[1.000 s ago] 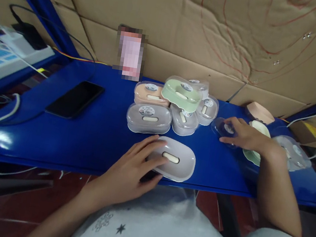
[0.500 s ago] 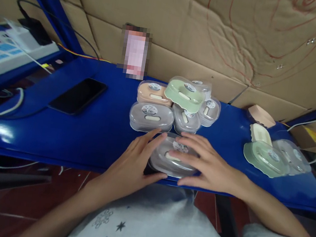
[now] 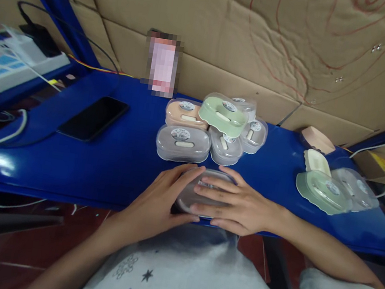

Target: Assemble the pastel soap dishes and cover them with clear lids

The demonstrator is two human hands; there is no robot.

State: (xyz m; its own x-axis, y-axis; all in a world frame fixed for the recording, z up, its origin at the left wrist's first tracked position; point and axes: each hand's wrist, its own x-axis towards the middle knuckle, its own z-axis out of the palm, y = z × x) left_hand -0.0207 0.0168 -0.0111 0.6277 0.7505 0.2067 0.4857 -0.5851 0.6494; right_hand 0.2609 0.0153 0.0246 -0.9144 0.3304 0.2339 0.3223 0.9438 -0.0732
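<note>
A grey oval box with a clear lid (image 3: 188, 194) lies at the table's front edge, close to my body. Around its left end my left hand (image 3: 161, 195) is wrapped, thumb at the near side and fingers at the far side. My right hand (image 3: 234, 204) lies over the top and right end of the same box, its fingers stretched across the lid and hiding most of it. Just beyond are another grey box (image 3: 182, 150), an orange one (image 3: 187, 111) and a green one (image 3: 222, 115) resting on top of further grey boxes (image 3: 225, 152).
On the blue table (image 3: 130, 174), a black phone (image 3: 93, 117) lies at the left, near cables and a power strip (image 3: 50, 67). At the right are a green box (image 3: 324, 193), a grey box (image 3: 362, 191) and open trays (image 3: 318, 140). Cardboard (image 3: 211, 17) stands behind.
My right hand has moved left and flattened over the lid, covering the white handle piece. The grey box has shifted slightly towards my body and left, along with my left hand.
</note>
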